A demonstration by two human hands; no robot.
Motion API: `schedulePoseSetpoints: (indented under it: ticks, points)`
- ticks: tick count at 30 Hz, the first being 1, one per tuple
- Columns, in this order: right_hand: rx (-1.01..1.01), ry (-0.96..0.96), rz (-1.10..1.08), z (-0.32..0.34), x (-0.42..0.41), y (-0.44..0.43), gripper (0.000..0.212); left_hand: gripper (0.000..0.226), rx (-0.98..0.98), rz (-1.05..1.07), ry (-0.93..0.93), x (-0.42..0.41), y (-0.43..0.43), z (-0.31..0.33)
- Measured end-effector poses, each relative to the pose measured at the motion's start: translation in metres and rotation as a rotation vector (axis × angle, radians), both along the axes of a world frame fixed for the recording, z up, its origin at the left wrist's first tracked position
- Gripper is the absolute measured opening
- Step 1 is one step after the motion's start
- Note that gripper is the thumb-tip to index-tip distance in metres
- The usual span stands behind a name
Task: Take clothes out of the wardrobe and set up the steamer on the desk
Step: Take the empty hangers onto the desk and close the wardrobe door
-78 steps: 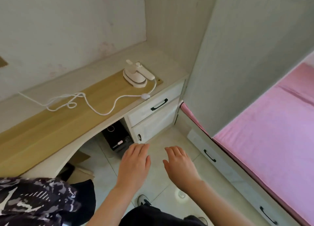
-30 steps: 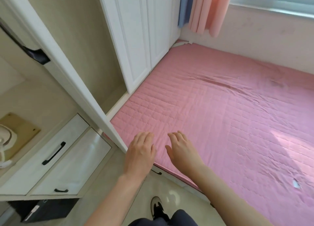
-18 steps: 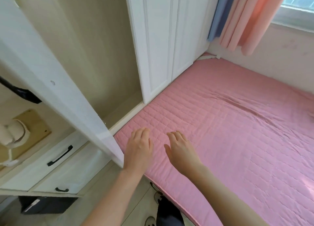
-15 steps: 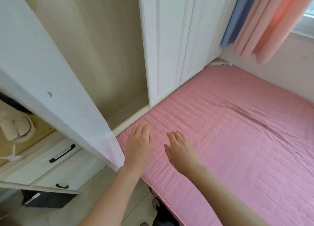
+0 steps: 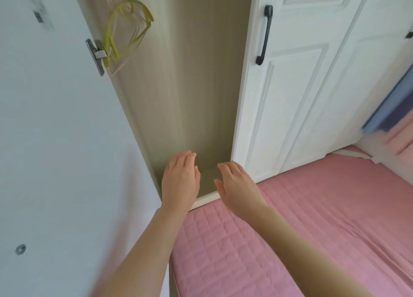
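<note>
Wardrobe [image 5: 201, 84] stands open: beige wood-grain inside, white door [image 5: 55, 140] swung out at left w/ metal hinge [image 5: 97, 54] on its inner edge. Bottom compartment floor bare. Yellow hangers [image 5: 127, 28] hang up top, just right of hinge; no garment visible on them. White paneled door [image 5: 290, 84] right of opening shut, black handle [image 5: 264, 34] upright.

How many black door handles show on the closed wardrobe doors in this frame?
2. One full black handle runs upright on the closed door beside the open compartment. A second handle is cut off at the frame's right edge. Others may lie out of view.
</note>
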State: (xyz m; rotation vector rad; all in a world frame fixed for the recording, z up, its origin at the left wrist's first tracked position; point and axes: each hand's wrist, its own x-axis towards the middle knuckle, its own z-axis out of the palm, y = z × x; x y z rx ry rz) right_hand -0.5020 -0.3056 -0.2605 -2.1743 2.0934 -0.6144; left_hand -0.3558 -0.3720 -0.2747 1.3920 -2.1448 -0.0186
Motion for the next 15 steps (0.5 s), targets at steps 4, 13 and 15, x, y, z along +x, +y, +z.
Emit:
schedulePoseSetpoints:
  ticks: [4,13,15]
  points:
    - [-0.07,-0.006,0.057,0.032,-0.002,-0.056,0.037,0.036,-0.047,0.126,0.001,0.001,-0.049,0.03]
    - [-0.124,-0.092,0.175,0.108,0.016,-0.161,0.044,0.04,-0.176,0.332,0.076,0.005,-0.119,0.103]
    - [-0.127,-0.123,0.174,0.125,0.019,-0.179,0.043,0.042,-0.22,0.354,0.071,0.008,-0.134,0.118]
